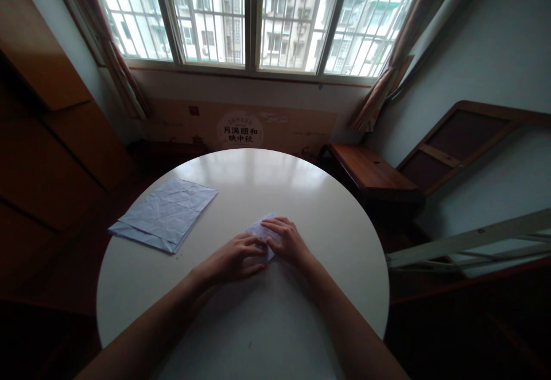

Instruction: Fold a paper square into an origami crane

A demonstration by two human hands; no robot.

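A small folded piece of white paper [259,230] lies on the round white table, partly hidden under my hands. My left hand [236,258] holds its near left side, fingers bent over the edge and thumb lower down. From the right, my right hand [287,240] grips the same paper, its fingers across the top and its thumb close to my left fingertips. The two hands nearly meet over the paper. How many layers the fold has, I cannot tell.
Creased white sheets [167,213] lie stacked at the table's left, slightly over its edge. The round white table [340,219] has a curved rim. Behind it are a wide printed box [297,124] and a barred window [284,18]. A wooden stool [370,165] stands at the right.
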